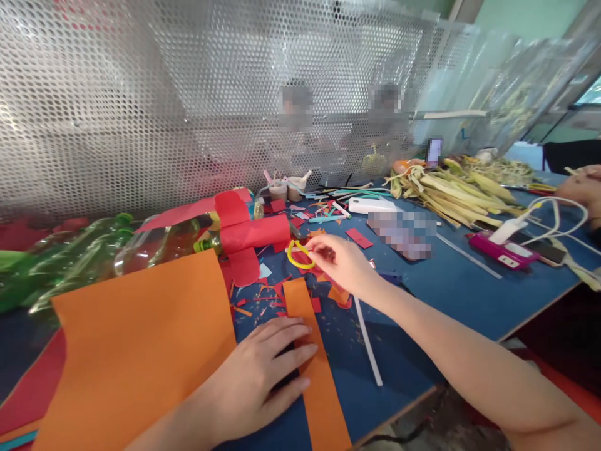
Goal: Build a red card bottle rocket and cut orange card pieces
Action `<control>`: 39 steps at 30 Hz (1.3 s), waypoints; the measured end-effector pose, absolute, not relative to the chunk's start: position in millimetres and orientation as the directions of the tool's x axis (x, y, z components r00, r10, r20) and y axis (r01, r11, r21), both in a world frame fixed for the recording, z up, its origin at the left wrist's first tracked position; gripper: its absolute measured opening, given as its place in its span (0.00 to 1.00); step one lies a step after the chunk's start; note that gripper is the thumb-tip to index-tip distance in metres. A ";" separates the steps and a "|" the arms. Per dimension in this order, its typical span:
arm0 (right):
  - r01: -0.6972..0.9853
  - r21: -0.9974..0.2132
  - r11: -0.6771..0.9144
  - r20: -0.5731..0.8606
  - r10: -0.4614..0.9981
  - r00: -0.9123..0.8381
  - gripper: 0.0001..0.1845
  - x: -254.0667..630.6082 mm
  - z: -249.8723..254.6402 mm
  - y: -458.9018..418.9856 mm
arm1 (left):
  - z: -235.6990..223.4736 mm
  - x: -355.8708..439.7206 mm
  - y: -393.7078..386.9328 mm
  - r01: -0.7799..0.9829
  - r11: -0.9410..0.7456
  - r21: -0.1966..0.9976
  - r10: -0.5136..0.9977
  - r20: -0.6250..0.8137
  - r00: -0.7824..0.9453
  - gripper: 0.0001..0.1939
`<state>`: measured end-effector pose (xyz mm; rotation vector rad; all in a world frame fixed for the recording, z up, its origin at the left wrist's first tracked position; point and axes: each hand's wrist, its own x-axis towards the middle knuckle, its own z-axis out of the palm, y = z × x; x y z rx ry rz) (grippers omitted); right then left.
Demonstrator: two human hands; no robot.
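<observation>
My left hand (pixel 263 373) lies flat, fingers spread, on a long orange paper strip (pixel 315 369) on the blue table (pixel 446 288). My right hand (pixel 345 263) reaches forward past the strip's far end and its fingers are closed on the yellow-handled scissors (pixel 299 254). Small red and orange paper scraps (pixel 267 294) lie scattered between the two hands. A large orange paper sheet (pixel 141 351) lies just left of my left hand.
Plastic bottles (pixel 94 250) and red paper pieces (pixel 248 235) lie at the left. A white stick (pixel 369 341) lies by the strip. Dried leaves (pixel 451 191), phones with a cable (pixel 509 244) and another person's hand (pixel 580 185) are at the right. Perforated mesh (pixel 188 94) backs the table.
</observation>
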<state>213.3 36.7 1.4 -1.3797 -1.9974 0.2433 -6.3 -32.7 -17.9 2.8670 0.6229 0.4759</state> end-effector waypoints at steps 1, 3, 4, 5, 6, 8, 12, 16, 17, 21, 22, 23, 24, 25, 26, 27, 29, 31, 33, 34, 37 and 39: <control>0.780 -0.490 0.389 0.423 0.889 -0.178 0.07 217.7 6.2 38.0 | -17.6 -6.7 -32.9 0.369 -0.903 0.219 0.420 0.272 0.866 0.16; 0.827 -0.449 0.339 0.401 0.903 -0.152 0.07 227.6 17.6 38.9 | -17.7 -7.6 -33.3 0.364 -0.910 0.199 0.408 0.277 0.870 0.17; 0.852 -0.422 0.309 0.386 0.912 -0.140 0.07 232.7 23.8 38.8 | -17.9 -7.9 -33.4 0.363 -0.912 0.193 0.405 0.280 0.870 0.17; 0.879 -0.389 0.277 0.366 0.922 -0.128 0.07 237.5 30.0 38.8 | -18.2 -8.1 -33.5 0.362 -0.912 0.190 0.404 0.285 0.869 0.17; 0.903 -0.351 0.246 0.341 0.932 -0.121 0.07 242.0 36.0 39.3 | -18.5 -8.3 -33.5 0.362 -0.912 0.191 0.405 0.292 0.866 0.16; 0.943 -0.266 0.199 0.284 0.951 -0.121 0.08 249.5 46.3 43.9 | -18.6 -8.3 -33.6 0.359 -0.913 0.193 0.403 0.301 0.864 0.16; 0.979 -0.113 0.169 0.124 0.980 -0.154 0.07 257.1 54.9 73.4 | -17.1 -7.9 -34.3 0.341 -0.920 0.193 0.387 0.315 0.866 0.16; 0.993 -0.026 0.119 0.003 0.993 -0.119 0.15 256.9 48.8 112.8 | -15.9 -8.9 -35.9 0.323 -0.917 0.235 0.384 0.298 0.874 0.20; 0.994 -0.012 0.105 -0.007 0.994 -0.105 0.16 256.2 46.2 120.6 | -16.0 -9.5 -36.2 0.322 -0.917 0.237 0.382 0.285 0.879 0.22; 0.997 0.000 0.079 -0.028 0.996 -0.079 0.16 252.8 36.2 140.6 | -18.6 -12.2 -36.0 0.345 -0.921 0.179 0.383 0.259 0.887 0.22; 0.996 -0.007 0.091 -0.038 0.995 -0.091 0.16 251.9 34.5 143.4 | -19.4 -12.6 -35.6 0.360 -0.920 0.156 0.390 0.265 0.882 0.22; 0.994 -0.017 0.110 -0.053 0.992 -0.111 0.16 251.0 33.3 145.4 | -20.3 -12.9 -35.0 0.369 -0.919 0.138 0.393 0.272 0.878 0.22; 0.991 -0.030 0.134 -0.074 0.988 -0.136 0.16 250.2 32.7 146.8 | -20.9 -12.9 -34.5 0.376 -0.918 0.127 0.397 0.271 0.877 0.21; 0.986 -0.044 0.161 -0.101 0.981 -0.165 0.16 249.3 32.5 147.4 | -21.3 -12.8 -34.0 0.383 -0.916 0.119 0.401 0.271 0.875 0.20; 0.980 -0.059 0.190 -0.132 0.972 -0.196 0.16 248.4 32.8 147.3 | -21.5 -12.5 -33.8 0.388 -0.914 0.116 0.405 0.268 0.874 0.19; 0.973 -0.074 0.218 -0.167 0.959 -0.228 0.15 247.5 33.4 146.4 | -21.4 -12.1 -33.7 0.392 -0.913 0.115 0.408 0.266 0.873 0.18; 0.957 -0.106 0.270 -0.241 0.927 -0.288 0.15 245.8 35.4 142.4 | -20.7 -11.2 -34.0 0.396 -0.911 0.119 0.413 0.267 0.871 0.17; 0.941 -0.133 0.312 -0.304 0.890 -0.338 0.15 244.4 37.9 136.2 | -19.8 -10.3 -34.6 0.399 -0.908 0.126 0.419 0.272 0.866 0.17; 0.927 -0.153 0.342 -0.352 0.858 -0.375 0.15 243.7 40.4 129.2 | -19.1 -9.6 -35.0 0.402 -0.906 0.135 0.424 0.275 0.863 0.17; 0.921 -0.162 0.354 -0.371 0.843 -0.389 0.15 243.7 41.4 125.9 | -19.0 -9.4 -35.0 0.403 -0.904 0.141 0.427 0.273 0.862 0.17; 0.909 -0.186 0.374 -0.406 0.813 -0.418 0.16 245.0 42.2 118.8 | -19.4 -9.3 -34.6 0.404 -0.901 0.159 0.433 0.262 0.862 0.17; 0.908 -0.200 0.369 -0.403 0.813 -0.420 0.16 246.3 40.2 116.9 | -20.0 -9.6 -34.3 0.407 -0.897 0.173 0.440 0.257 0.860 0.17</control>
